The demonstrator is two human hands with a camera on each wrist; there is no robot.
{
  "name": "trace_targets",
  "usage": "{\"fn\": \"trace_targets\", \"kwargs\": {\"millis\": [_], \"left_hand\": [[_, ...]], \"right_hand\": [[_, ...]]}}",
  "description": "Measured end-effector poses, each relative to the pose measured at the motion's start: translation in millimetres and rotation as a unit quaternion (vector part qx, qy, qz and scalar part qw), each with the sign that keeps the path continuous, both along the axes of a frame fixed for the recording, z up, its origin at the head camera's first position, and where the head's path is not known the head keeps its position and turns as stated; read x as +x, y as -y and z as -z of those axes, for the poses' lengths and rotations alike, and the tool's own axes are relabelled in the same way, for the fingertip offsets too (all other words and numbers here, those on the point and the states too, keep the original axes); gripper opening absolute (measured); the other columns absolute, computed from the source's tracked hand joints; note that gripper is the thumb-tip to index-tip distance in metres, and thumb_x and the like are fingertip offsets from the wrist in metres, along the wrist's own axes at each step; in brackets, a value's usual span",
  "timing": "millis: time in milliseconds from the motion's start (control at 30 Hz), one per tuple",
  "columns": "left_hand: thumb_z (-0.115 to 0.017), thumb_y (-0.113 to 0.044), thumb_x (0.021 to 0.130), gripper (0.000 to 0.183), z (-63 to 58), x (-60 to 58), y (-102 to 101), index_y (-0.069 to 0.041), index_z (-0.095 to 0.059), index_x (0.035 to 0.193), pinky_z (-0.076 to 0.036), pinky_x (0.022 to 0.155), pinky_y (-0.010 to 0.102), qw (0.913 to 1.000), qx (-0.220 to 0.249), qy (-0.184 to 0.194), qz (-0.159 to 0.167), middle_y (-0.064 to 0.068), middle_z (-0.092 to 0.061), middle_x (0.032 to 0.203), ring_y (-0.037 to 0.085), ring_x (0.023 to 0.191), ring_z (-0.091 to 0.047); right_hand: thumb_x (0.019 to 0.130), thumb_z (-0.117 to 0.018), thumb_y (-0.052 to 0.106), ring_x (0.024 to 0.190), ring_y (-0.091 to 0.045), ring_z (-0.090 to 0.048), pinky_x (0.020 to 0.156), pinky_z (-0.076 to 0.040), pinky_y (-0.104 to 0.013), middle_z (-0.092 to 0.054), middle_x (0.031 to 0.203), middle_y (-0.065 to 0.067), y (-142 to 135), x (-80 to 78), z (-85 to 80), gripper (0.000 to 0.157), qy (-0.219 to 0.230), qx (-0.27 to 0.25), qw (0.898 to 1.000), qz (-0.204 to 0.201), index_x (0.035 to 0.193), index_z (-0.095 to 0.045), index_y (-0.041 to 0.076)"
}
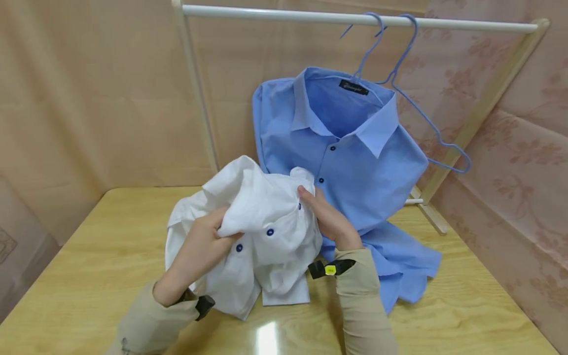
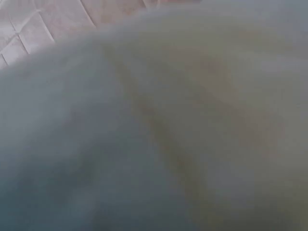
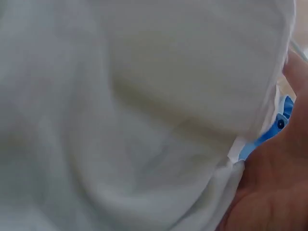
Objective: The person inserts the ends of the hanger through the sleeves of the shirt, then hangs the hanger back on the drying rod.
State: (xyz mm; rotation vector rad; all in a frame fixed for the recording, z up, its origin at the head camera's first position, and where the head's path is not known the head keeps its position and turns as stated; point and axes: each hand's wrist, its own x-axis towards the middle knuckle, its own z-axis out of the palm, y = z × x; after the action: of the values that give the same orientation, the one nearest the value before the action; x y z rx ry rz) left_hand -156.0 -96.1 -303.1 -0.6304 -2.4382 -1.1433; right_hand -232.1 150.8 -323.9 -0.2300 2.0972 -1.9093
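Both hands hold up a bunched white shirt (image 1: 284,251) with dark blue buttons, above the table. My left hand (image 1: 199,251) grips a fold of it on the left, with cloth over the fingertips. On the other side my right hand (image 1: 330,217) pinches the shirt's edge near a button, thumb on top. In the right wrist view, white cloth (image 3: 159,86) fills most of the picture beside the right hand (image 3: 274,192). Blurred white cloth (image 2: 120,144) covers nearly all of the left wrist view, hiding the left fingers.
Behind the hands a blue shirt (image 1: 284,118) hangs on a blue hanger (image 1: 366,54), its lower part on the wooden table (image 1: 80,276). A bare blue hanger (image 1: 426,118) hangs to its right. Both hooks are on the white rail (image 1: 275,14) of a rack.
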Motion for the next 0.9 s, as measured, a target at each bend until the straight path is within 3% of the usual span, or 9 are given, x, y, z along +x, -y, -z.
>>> {"fn": "trace_targets", "kwargs": {"millis": [67, 167, 300, 433, 600, 700, 833, 900], "left_hand": [[-0.066, -0.005, 0.077, 0.010, -0.2, 1.6, -3, -0.011, -0.064, 0.084, -0.045, 0.065, 0.025, 0.9978, -0.039, -0.002, 0.054, -0.003, -0.061, 0.079, 0.009, 0.071, -0.051], [-0.064, -0.013, 0.082, 0.004, 1.8, 4.1, -6, -0.015, -0.061, 0.080, -0.044, 0.063, 0.022, 0.9869, -0.099, 0.026, 0.125, -0.008, -0.056, 0.073, 0.004, 0.068, -0.048], [-0.060, -0.023, 0.087, 0.011, 6.3, 3.1, -7, -0.017, -0.060, 0.079, -0.042, 0.062, 0.019, 0.9683, -0.155, 0.060, 0.186, -0.011, -0.056, 0.071, 0.001, 0.066, -0.047], [-0.059, -0.025, 0.088, 0.008, 13.9, -5.1, -9, -0.018, -0.063, 0.086, -0.044, 0.065, 0.020, 0.9575, -0.185, 0.074, 0.209, -0.011, -0.060, 0.077, 0.001, 0.071, -0.051], [-0.056, -0.026, 0.089, 0.009, 32.4, -19.0, -16, -0.017, -0.060, 0.088, -0.045, 0.069, 0.023, 0.9359, -0.236, 0.115, 0.235, -0.008, -0.061, 0.080, 0.003, 0.074, -0.054], [-0.056, -0.026, 0.090, 0.010, 39.2, -21.3, -17, -0.017, -0.059, 0.093, -0.045, 0.072, 0.024, 0.9247, -0.257, 0.133, 0.247, -0.007, -0.062, 0.084, 0.004, 0.078, -0.055], [-0.057, -0.032, 0.089, 0.013, 32.8, -15.8, -11, -0.020, -0.056, 0.096, -0.043, 0.070, 0.022, 0.9199, -0.270, 0.133, 0.251, -0.011, -0.057, 0.082, 0.003, 0.077, -0.052], [-0.059, -0.035, 0.087, 0.021, 26.0, -11.7, -6, -0.021, -0.056, 0.101, -0.043, 0.072, 0.023, 0.9252, -0.266, 0.114, 0.245, -0.012, -0.056, 0.086, 0.003, 0.081, -0.052]], "right_hand": [[0.089, -0.051, 0.043, 0.132, -0.030, -0.021, 0.107, -0.022, -0.045, -0.007, 0.147, -0.014, 3, -2.7, -0.2, 0.082, 0.005, -0.035, 0.999, -0.019, 0.144, 0.001, 0.013], [0.087, -0.059, 0.027, 0.114, -0.030, -0.042, 0.096, -0.038, -0.042, -0.030, 0.134, -0.017, 6, -4.1, 1.7, 0.070, -0.007, -0.045, 0.998, -0.036, 0.139, -0.016, 0.011], [0.081, -0.063, 0.015, 0.105, -0.026, -0.045, 0.088, -0.041, -0.035, -0.034, 0.128, -0.013, 8, -3.2, 4.0, 0.076, -0.041, -0.019, 0.999, -0.025, 0.139, -0.015, 0.014], [0.078, -0.064, 0.009, 0.109, -0.026, -0.040, 0.092, -0.035, -0.036, -0.031, 0.133, -0.013, 8, -1.5, 2.7, 0.082, -0.082, -0.012, 0.996, 0.009, 0.141, -0.012, 0.014], [0.076, -0.063, 0.001, 0.103, -0.025, -0.043, 0.090, -0.037, -0.037, -0.039, 0.126, -0.014, 8, 1.3, -0.8, 0.075, -0.143, -0.036, 0.989, 0.029, 0.138, -0.022, 0.012], [0.076, -0.062, 0.000, 0.099, -0.023, -0.046, 0.087, -0.039, -0.036, -0.046, 0.119, -0.012, 9, 4.3, -2.8, 0.066, -0.173, -0.031, 0.984, 0.039, 0.133, -0.033, 0.012], [0.078, -0.064, 0.001, 0.095, -0.021, -0.049, 0.083, -0.042, -0.034, -0.052, 0.109, -0.010, 8, 9.0, -7.6, 0.047, -0.207, -0.019, 0.977, 0.057, 0.121, -0.047, 0.008], [0.079, -0.064, 0.001, 0.091, -0.022, -0.050, 0.080, -0.044, -0.034, -0.053, 0.103, -0.009, 7, 10.8, -9.6, 0.039, -0.226, -0.015, 0.972, 0.061, 0.115, -0.051, 0.006]]}}
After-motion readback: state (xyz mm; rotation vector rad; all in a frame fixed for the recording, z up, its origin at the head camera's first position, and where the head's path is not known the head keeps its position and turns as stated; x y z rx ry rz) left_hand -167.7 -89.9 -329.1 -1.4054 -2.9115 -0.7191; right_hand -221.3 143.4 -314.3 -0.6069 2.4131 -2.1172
